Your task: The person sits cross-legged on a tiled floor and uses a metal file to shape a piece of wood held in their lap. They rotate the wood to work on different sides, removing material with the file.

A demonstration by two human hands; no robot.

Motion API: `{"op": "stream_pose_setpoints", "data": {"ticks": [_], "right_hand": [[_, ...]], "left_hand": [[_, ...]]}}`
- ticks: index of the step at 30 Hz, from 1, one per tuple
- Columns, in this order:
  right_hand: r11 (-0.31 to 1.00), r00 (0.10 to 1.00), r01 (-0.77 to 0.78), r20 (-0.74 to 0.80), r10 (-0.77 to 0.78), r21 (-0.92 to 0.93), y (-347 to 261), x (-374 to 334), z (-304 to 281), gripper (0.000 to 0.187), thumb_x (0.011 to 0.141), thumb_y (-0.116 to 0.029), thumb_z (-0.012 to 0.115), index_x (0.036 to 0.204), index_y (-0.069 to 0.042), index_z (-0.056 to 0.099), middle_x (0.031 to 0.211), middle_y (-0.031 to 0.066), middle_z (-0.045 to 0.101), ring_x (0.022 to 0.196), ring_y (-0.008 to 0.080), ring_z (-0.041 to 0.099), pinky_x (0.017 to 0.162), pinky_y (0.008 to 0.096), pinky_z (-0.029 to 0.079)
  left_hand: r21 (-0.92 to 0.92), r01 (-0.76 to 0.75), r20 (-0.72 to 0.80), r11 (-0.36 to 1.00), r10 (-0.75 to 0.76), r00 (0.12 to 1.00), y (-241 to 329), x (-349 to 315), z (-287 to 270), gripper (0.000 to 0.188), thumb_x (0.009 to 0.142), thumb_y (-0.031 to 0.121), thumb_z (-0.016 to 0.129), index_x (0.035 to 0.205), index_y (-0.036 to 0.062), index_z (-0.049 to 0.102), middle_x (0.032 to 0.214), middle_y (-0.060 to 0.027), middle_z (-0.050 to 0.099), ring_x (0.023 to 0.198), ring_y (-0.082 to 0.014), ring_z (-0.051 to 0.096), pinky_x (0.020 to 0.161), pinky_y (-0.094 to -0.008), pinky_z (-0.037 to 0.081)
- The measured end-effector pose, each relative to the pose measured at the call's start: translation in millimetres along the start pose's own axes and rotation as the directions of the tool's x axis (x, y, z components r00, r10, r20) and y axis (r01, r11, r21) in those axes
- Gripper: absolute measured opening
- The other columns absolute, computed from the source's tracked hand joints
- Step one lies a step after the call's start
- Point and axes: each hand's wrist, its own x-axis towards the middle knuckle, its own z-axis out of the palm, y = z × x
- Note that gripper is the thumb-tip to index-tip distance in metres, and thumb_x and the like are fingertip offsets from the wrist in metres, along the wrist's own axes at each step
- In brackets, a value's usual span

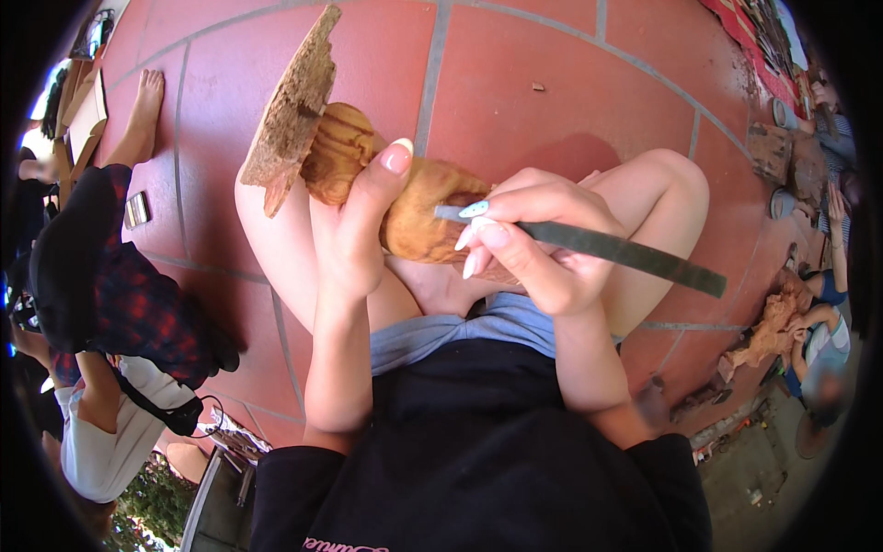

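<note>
My left hand grips a carved piece of light brown wood held over my knees. A rough bark-covered end of the wood sticks up to the upper left. My right hand holds a long flat dark metal file, its tip resting on the wood's rounded end. The file's other end juts out to the right past my knee. I sit with bare legs bent over a red tiled floor.
At the left a person in a dark plaid shirt and white trousers sits, one bare foot on the tiles. At the right edge other people work on wood pieces. A small chip lies on the floor.
</note>
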Motion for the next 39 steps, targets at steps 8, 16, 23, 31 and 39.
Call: {"op": "stream_pose_setpoints", "data": {"ticks": [8,16,23,31,39], "right_hand": [[1.000,1.000,-0.024,-0.010,0.024,0.001,0,-2,-5,0.008,0.079,0.009,0.061,0.086,0.005,0.062,0.075,0.0143,0.065,0.060,0.0144,0.063,0.054,0.0234,0.049],[0.993,0.993,-0.107,-0.042,0.109,0.056,1,-10,-13,0.007,0.081,0.008,0.061,0.088,0.006,0.063,0.076,0.0149,0.065,0.058,0.0134,0.063,0.051,0.0224,0.048],[0.999,0.999,-0.050,-0.017,0.051,0.014,-4,-7,-10,0.008,0.082,0.008,0.061,0.089,0.007,0.063,0.077,0.0145,0.065,0.058,0.0126,0.062,0.051,0.0223,0.048],[0.990,0.994,-0.102,-0.032,0.105,0.098,-6,-3,-6,0.007,0.083,0.009,0.058,0.089,0.008,0.062,0.076,0.0138,0.063,0.059,0.0117,0.061,0.052,0.0223,0.049],[0.989,0.976,0.006,-0.217,0.027,0.149,-16,-14,-42,0.010,0.089,-0.001,0.054,0.094,0.006,0.060,0.081,0.0165,0.060,0.056,0.0124,0.056,0.050,0.0219,0.047]], "left_hand": [[-0.042,0.003,0.055,0.999,-0.001,0.999,-6,0,-4,0.024,0.081,0.021,0.062,0.074,0.0010,0.052,0.064,-0.0041,0.052,0.057,-0.0110,0.050,0.053,-0.0245,0.040],[-0.089,0.125,0.075,0.988,-0.119,0.990,-25,-2,-16,0.017,0.082,0.016,0.064,0.078,0.0031,0.054,0.068,-0.0006,0.052,0.063,-0.0091,0.048,0.059,-0.0243,0.038],[-0.090,0.113,0.073,0.989,-0.107,0.992,-16,-1,-11,0.018,0.079,0.015,0.067,0.074,0.0022,0.054,0.065,-0.0013,0.052,0.059,-0.0098,0.049,0.056,-0.0247,0.039],[0.125,-0.044,0.124,0.991,0.028,0.992,6,-5,4,0.029,0.080,0.025,0.059,0.078,-0.0034,0.054,0.066,-0.0088,0.057,0.060,-0.0147,0.056,0.057,-0.0269,0.044],[-0.115,0.126,0.089,0.985,-0.116,0.989,-9,-23,-24,0.040,0.067,0.025,0.076,0.086,-0.0041,0.055,0.075,-0.0117,0.059,0.071,-0.0165,0.057,0.067,-0.0282,0.047]]}}
